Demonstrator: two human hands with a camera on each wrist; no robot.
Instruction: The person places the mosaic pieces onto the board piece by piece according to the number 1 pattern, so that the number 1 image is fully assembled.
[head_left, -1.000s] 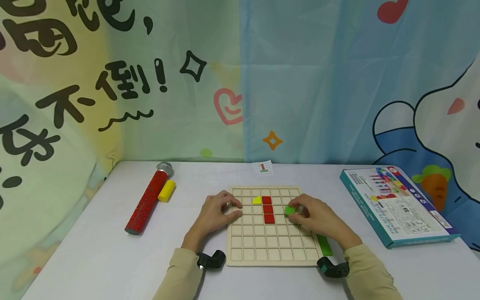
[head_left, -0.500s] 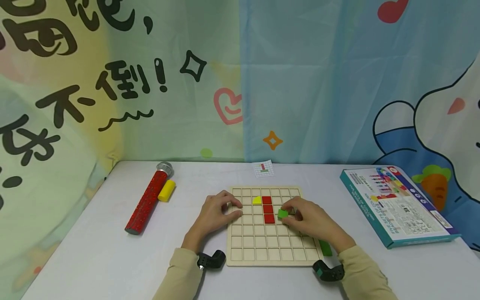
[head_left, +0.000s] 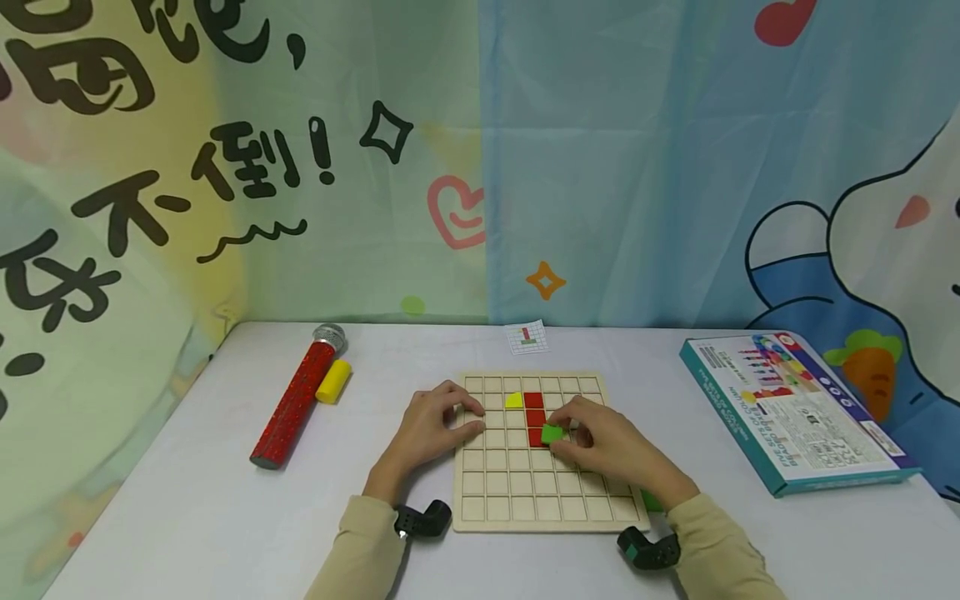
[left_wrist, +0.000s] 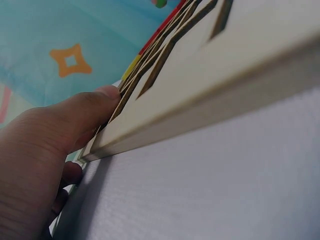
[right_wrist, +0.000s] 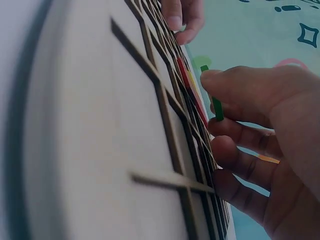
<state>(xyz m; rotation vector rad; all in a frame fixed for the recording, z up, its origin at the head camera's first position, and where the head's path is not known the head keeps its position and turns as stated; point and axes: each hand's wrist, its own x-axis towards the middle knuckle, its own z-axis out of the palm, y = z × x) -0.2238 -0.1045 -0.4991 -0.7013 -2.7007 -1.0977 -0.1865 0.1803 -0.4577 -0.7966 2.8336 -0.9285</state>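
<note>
Right grip (head_left: 609, 442) pinches green tile (head_left: 551, 434) over board (head_left: 545, 483) by the red squares (head_left: 535, 417), left grip (head_left: 422, 427) holding board's left edge; red squares and yellow piece (head_left: 514, 402) already down, green tile apparently left to seat.

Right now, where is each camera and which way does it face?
Head: worn on the head, facing forward and down at the board and backdrop; left hand, right hand and sleeves show.
Left wrist: worn there, looking along the board's edge; only the left hand shows.
Right wrist: worn there, looking across the board; the right hand and part of the left show.
Head and right wrist share the green tile and both hands.
</note>
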